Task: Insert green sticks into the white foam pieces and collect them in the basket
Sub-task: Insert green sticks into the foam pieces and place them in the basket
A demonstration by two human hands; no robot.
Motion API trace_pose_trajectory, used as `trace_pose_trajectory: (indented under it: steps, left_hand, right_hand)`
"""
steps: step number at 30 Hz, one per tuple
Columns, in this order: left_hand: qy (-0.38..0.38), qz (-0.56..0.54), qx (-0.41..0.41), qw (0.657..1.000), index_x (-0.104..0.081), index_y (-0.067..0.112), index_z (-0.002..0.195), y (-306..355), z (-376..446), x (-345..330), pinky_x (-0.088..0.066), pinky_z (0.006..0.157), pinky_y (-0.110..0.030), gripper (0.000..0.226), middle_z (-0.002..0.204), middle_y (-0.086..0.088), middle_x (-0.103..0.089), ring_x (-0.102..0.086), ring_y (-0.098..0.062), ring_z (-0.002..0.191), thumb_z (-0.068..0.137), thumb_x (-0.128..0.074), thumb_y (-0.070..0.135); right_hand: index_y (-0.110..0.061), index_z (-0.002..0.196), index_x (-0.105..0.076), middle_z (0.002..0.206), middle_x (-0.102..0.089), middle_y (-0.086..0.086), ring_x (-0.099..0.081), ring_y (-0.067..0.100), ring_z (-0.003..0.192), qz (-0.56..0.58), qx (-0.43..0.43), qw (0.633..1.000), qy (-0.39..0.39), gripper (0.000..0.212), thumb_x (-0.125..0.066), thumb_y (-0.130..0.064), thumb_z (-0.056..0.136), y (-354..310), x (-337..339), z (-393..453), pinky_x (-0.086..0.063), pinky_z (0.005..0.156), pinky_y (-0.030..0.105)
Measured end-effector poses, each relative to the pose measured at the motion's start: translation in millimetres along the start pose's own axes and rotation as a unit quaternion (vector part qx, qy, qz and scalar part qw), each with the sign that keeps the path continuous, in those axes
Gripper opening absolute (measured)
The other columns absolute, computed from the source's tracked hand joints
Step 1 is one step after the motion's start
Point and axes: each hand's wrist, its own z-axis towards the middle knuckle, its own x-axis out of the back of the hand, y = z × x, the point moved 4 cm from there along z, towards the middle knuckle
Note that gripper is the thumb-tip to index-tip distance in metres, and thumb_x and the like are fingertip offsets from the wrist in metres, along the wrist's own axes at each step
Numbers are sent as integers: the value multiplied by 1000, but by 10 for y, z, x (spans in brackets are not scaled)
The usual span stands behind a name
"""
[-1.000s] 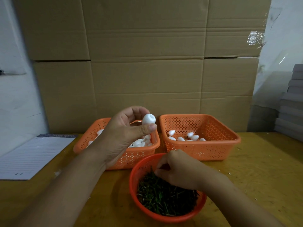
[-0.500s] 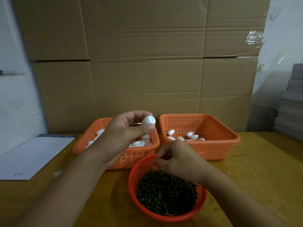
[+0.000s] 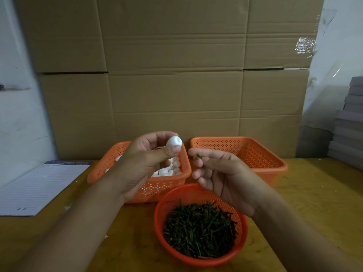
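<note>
My left hand [image 3: 145, 160] holds a white egg-shaped foam piece [image 3: 173, 141] between thumb and fingers, above the left orange basket [image 3: 137, 191] that holds several more foam pieces. Just to its right, my right hand [image 3: 220, 173] pinches a short green stick [image 3: 199, 156], whose tip points toward the foam piece. A round orange bowl [image 3: 200, 193] full of green sticks [image 3: 200, 230] sits on the table in front. The right orange basket [image 3: 255, 154] stands behind my right hand; its contents are hidden by the hand.
A wooden table [image 3: 314, 193] carries everything. A lined paper pad [image 3: 39, 185] lies at the left. Large cardboard boxes [image 3: 176, 75] form a wall behind the baskets. Grey stacked sheets [image 3: 349, 122] stand at the far right.
My right hand has lifted out of the bowl of sticks with one green stick and risen to the level of the foam piece. My left hand has stayed nearly still.
</note>
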Motion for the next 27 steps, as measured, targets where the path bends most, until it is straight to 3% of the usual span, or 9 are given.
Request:
trace_pose_trajectory:
  steps: [3,6,12,21,27]
  left_hand:
    - [2,-3,2,1000,-79,25,98,-14,1,9,-54,70,-21,34,100,1,-72,-66,-9,86,65,-86,27]
    - [5,-5,3,1000,-79,25,97,-21,0,13,-54,68,-20,29,98,3,-73,-67,-7,86,70,-84,21]
    - [2,-7,1,1000,-78,25,98,-17,6,12,-53,68,-20,36,98,3,-72,-66,-7,84,63,-86,28]
    - [0,15,1,1000,-79,26,98,-25,1,5,-53,68,-19,34,97,7,-72,-67,-4,86,65,-87,24]
    - [7,47,-1,999,-77,23,104,-31,-7,3,-54,71,-20,39,98,9,-73,-67,-5,91,65,-83,27]
  right_hand:
    - [-8,97,-73,84,-67,8,-71,16,69,-2,3,1000,14,19,-55,-8,90,-5,-10,1,-58,59,22]
    - [-11,94,-70,86,-71,9,-72,18,70,-10,7,1000,15,14,-56,-9,90,-13,-23,-10,-58,58,22]
    - [-12,90,-61,99,-74,14,-74,18,72,-23,20,999,31,3,-61,-11,87,-9,-8,-11,-58,57,21]
    - [-13,86,-81,67,-66,3,-60,9,59,-64,77,990,99,13,-70,-16,78,-37,49,-2,-52,55,16]
    - [-5,101,-78,84,-73,11,-69,13,71,-30,63,994,81,26,-66,-8,78,-7,48,8,-57,65,18]
